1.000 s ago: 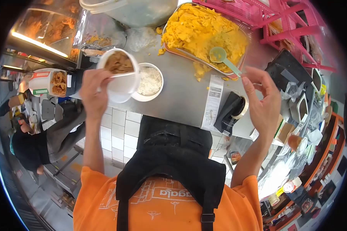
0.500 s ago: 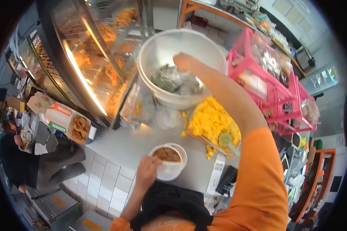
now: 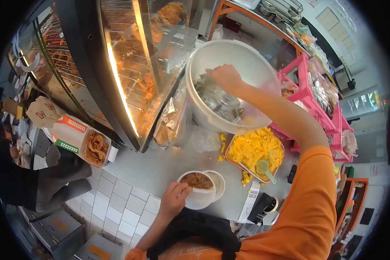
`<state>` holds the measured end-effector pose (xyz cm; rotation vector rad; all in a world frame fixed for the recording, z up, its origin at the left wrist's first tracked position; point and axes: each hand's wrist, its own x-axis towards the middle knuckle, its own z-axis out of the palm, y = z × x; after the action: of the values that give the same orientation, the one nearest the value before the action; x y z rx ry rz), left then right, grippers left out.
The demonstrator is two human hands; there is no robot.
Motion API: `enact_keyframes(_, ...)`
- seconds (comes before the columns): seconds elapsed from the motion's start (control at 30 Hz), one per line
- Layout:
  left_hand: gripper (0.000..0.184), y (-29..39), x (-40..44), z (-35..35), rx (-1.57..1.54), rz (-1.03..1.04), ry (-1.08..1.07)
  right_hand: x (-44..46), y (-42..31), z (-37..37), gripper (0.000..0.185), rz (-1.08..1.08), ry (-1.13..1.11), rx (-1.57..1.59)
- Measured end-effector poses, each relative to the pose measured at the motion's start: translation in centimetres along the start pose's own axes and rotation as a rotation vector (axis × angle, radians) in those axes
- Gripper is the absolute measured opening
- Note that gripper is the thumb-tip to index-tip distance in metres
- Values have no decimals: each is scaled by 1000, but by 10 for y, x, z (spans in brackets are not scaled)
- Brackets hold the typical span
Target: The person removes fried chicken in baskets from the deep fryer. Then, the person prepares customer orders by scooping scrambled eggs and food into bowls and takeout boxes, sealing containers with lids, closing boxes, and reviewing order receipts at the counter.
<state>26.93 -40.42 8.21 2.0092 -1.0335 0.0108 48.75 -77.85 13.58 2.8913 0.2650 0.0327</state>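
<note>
My left hand (image 3: 175, 198) is closed on the rim of a white tub (image 3: 198, 197) with brown food (image 3: 196, 180) in its upper part. This tub overlaps a round white bowl (image 3: 219, 185) on the metal counter. Inside a large translucent bucket (image 3: 260, 69), my right hand (image 3: 226, 79) is closed at some clear plastic bags (image 3: 214, 102) with dark green contents. A tray (image 3: 242, 167) heaped with yellow food (image 3: 253, 149) lies below the bucket, with a pale green scoop (image 3: 264, 168) resting on it.
A lit glass cabinet (image 3: 136, 86) of fried food stands left of the bucket. An open box of fried chicken (image 3: 95, 148) sits at the left. Pink crates (image 3: 305, 93) stand at the right. A person in dark clothes (image 3: 17, 184) is at the far left.
The view has swung up and left. My right hand has left the scoop area and reached into the bucket, where it has closed at the bags. My left hand still holds the tub.
</note>
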Motion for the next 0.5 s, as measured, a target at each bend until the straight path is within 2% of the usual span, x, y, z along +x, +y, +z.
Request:
enact_keyframes(0.03, 33, -3, 5, -2, 7, 30, -10, -9, 4, -9, 19, -33, 83, -26)
enact_keyframes(0.07, 32, -6, 7, -1, 15, 50, -21, -15, 8, -18, 32, -67, 170, -59)
enact_keyframes(0.2, 31, -10, 20, -7, -18, 99, -50, -45, 9, -47, 31, 139, 319, 86)
enact_keyframes(0.27, 30, -17, 23, -9, -28, 131, -23, -86, 2, -86, 24, 354, 384, 604)
enact_keyframes(0.33, 26, -26, 22, -11, -38, 130, 48, -143, -47, -136, 12, 587, 651, 1131)
enact_keyframes(0.4, 22, -30, 18, -20, -32, 69, 66, -222, -96, -162, 11, 747, 516, 868)
enact_keyframes(0.47, 20, -30, 18, -32, -20, 37, 71, -281, -155, -135, 10, 1047, 333, 1465)
enact_keyframes(0.5, 20, -33, 16, -36, 11, 30, 96, -296, -180, -120, 11, 1079, 246, 1589)
